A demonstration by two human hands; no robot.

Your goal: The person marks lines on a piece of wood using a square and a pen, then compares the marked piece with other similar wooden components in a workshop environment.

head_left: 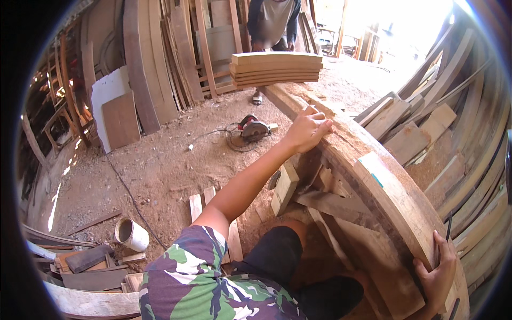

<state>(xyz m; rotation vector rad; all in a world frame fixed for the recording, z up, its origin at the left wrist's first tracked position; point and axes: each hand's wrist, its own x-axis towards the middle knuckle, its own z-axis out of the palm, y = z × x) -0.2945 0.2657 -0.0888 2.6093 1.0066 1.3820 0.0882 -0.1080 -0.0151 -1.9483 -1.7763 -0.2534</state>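
Gripping with right hand (pixel 441 269), thumb on the left edge and fingers bent over the opposite side, around the near end of a pale board (pixel 397 205). Lying lengthwise on a long timber (pixel 282 100), reaching forward from right hand toward left hand. Looks stiff and, judging by thickness, fairly heavy; unlikely to flex or break in handling, but perhaps rough along the edges and apt to skid on any loose dust. Best taken hold of across its width, at the near end as now, and again at the far end beside the pale-and-blue patch (pixel 373 168).

Farther forward, resting left hand (pixel 310 130) on the long timber, beyond the board's far end, near it but apart, with fingers curled in and thumb stretched outward; impossible to tell whether anything small is pinched there.

Past that, on dusty ground (pixel 176 160) to the left, a circular saw (pixel 254 129). At the timber's far end, a stack of curved boards (pixel 277 70), and just behind it, another person (pixel 280 16), standing.
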